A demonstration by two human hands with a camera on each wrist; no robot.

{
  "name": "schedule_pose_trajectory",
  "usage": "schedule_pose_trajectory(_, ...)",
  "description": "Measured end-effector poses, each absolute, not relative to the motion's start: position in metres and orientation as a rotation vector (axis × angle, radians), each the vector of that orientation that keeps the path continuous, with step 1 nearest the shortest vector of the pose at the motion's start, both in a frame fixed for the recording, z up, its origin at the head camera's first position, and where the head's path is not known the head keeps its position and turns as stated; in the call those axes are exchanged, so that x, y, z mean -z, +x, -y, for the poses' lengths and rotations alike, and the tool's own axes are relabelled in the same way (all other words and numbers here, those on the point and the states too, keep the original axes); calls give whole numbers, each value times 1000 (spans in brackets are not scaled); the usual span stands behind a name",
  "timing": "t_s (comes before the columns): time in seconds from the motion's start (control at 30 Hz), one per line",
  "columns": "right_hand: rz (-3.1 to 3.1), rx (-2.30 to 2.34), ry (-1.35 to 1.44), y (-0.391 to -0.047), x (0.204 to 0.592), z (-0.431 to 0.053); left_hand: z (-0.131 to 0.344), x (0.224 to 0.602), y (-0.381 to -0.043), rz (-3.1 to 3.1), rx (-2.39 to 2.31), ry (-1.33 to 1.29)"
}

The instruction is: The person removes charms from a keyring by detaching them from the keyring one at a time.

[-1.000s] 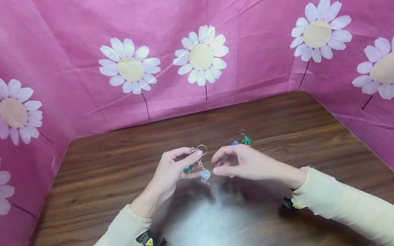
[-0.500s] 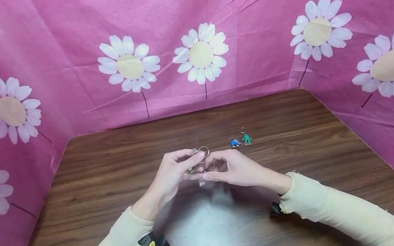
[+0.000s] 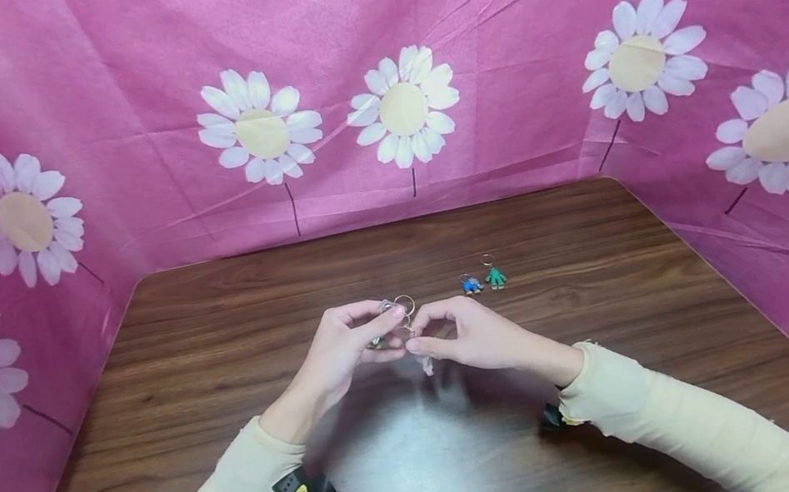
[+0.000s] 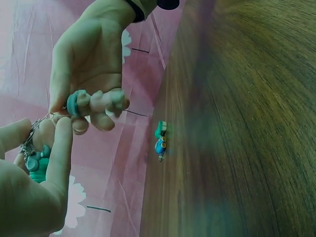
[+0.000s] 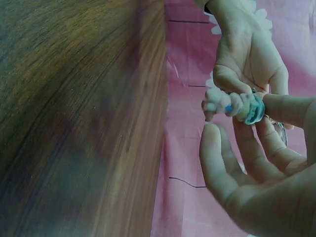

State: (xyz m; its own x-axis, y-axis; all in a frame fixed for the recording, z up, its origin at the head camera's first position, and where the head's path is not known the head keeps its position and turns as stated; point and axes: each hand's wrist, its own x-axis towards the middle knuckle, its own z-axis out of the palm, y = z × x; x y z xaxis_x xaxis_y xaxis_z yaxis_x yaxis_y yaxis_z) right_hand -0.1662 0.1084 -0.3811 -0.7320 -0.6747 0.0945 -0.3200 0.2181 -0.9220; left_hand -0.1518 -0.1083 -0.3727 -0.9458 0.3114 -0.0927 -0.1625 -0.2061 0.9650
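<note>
In the head view my left hand (image 3: 334, 355) holds a bunch of keychains between thumb and fingers, with one metal ring (image 3: 404, 296) standing above the thumb tip. A green figure (image 4: 39, 168) among them is partly hidden behind the left fingers. My right hand (image 3: 479, 335) pinches one keychain at its top, close to the left fingertips. That keychain's pale figure (image 5: 217, 101), with a teal top, points down below the right fingertips and is slightly blurred. The fingers hide how its chain meets the rings.
A blue figure keychain (image 3: 472, 285) and a green figure keychain (image 3: 496, 278) lie side by side on the wooden table (image 3: 220, 296), beyond my right hand. A pink cloth (image 3: 515, 136) printed with daisies stands around the back and sides.
My right hand has moved left and taken hold of the keychain that hung from my left hand. Its figure now swings slightly right. The left hand has barely moved.
</note>
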Motion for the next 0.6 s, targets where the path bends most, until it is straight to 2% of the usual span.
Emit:
schedule_pose_trajectory(0.27,-1850,1717,-736,-167,380,-111,109,374,-151,-1753,-2203,216)
schedule_pose_trajectory(0.6,-1873,1758,-581,-167,376,-115,109,375,-150,-1786,-2135,244)
